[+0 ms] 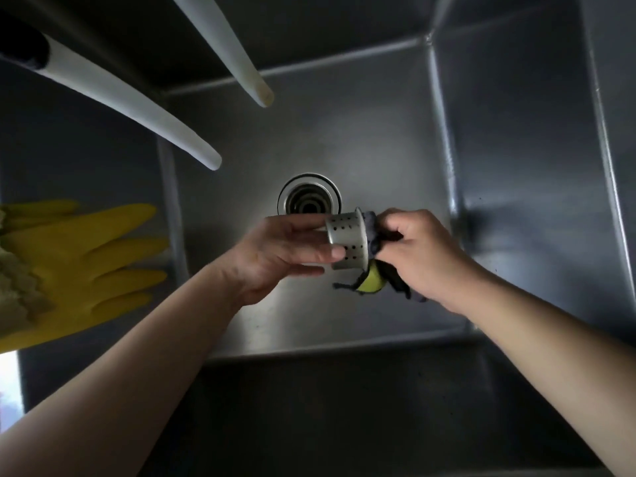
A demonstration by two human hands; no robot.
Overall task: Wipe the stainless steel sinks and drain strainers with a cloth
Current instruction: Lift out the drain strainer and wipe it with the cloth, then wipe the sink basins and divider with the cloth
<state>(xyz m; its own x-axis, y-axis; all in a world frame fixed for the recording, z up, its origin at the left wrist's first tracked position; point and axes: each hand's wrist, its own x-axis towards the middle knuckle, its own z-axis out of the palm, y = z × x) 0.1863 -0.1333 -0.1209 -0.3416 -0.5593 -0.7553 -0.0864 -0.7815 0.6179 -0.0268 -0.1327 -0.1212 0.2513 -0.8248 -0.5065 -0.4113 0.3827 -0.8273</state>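
The strainer [346, 241] is out of the drain [309, 199] and held over the sink [378, 139] floor, lying on its side: its long axis runs across from one hand to the other, closed perforated end toward the left hand [285, 251], flanged open mouth toward the right hand [416, 251]. The left fingers lie nearly straight along the strainer's wall, thumb above and fingertips below, steadying it in a light pinch. The right fingers are curled tight round a bunched dark cloth [375, 232] with a yellow patch, pressed against the rim just beside them. Since the mouth faces the right hand, that hand is the nearer one to push the cloth inside, I judge, while the left turns the strainer about its axis.
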